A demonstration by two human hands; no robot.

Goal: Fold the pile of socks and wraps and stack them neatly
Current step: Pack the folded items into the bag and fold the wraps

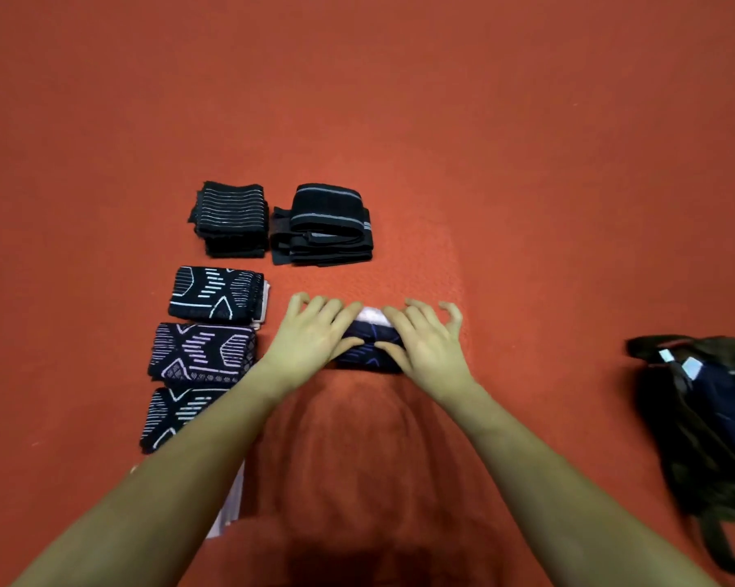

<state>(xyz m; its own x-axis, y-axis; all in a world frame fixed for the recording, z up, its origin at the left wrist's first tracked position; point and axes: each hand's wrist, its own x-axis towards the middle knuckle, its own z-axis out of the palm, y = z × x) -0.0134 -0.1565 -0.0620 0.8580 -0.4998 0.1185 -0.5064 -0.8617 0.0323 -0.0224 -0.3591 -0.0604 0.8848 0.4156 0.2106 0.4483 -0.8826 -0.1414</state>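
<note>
Both hands are down on the folded sock in the middle of the red carpet: the left hand and the right hand press it with spread, loosely bent fingers, thumbs on its top. Left of them runs a column of three patterned sock stacks. Beyond sit a striped wrap stack and a grey-banded wrap stack; a dark bag lies far right.

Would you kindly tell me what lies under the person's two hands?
A folded dark sock with purple lines lies under the left hand and right hand; a pale edge shows at its far side. Its ends are covered.
</note>
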